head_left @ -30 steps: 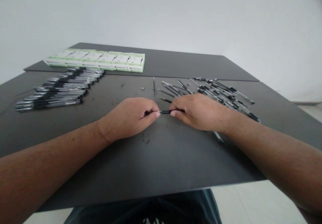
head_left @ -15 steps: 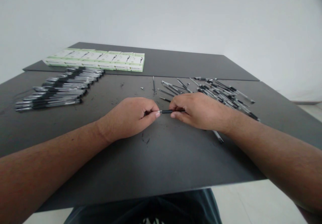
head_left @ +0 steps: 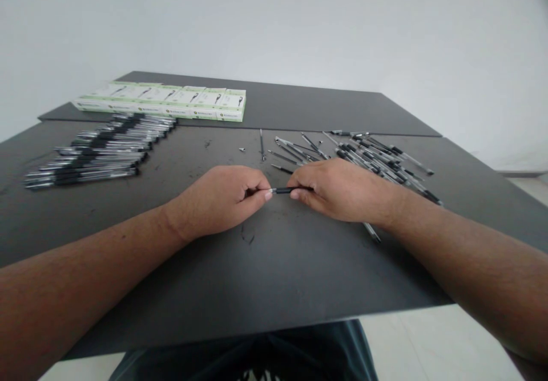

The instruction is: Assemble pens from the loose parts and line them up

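The left hand (head_left: pixel 233 198) reaches in low over the gray table (head_left: pixel 257 290), its thumb and finger pinched on one end of a black pen (head_left: pixel 283 190). The pen lies sideways between the hands. The right hand (head_left: pixel 336 190), bent inward, pinches its other end, near loose pens (head_left: pixel 381 161).

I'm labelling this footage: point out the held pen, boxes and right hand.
Held pen (head_left: pixel 282 190), head view: on its black part.
Boxes (head_left: pixel 161 95), head view: on a middle box's top.
Right hand (head_left: pixel 336 190), head view: on its back.
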A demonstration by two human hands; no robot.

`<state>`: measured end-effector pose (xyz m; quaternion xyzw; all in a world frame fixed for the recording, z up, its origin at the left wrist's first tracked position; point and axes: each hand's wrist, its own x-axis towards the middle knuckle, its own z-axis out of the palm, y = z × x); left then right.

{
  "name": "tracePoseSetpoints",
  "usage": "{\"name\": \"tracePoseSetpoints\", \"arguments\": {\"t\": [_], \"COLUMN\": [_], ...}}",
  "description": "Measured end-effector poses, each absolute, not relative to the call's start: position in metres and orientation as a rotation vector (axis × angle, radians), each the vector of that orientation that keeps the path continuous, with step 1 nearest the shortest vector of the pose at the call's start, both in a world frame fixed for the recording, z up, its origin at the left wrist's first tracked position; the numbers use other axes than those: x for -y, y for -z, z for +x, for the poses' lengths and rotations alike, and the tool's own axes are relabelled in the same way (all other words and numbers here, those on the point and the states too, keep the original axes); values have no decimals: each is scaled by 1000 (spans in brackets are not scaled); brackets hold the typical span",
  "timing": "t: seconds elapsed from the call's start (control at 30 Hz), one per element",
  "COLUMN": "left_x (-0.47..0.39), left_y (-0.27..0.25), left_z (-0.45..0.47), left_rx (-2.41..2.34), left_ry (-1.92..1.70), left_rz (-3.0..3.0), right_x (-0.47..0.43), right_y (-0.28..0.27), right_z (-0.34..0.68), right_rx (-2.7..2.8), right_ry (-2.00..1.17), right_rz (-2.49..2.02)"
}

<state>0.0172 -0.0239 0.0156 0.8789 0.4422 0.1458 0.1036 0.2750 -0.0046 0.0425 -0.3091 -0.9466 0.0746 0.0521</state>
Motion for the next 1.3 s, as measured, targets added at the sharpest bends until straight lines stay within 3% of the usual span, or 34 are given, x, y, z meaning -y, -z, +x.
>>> {"name": "tracePoseSetpoints", "arguments": {"t": [1.3], "left_x": [24], "left_y": [-15], "left_z": [16], "left_rx": [-1285], "left_ry": [-445], "left_rz": [2602], "right_x": [6], "right_y": [-42], "right_z": [273], "right_rx": [2854], "right_ry": [-262], "right_rz": [-943]}}
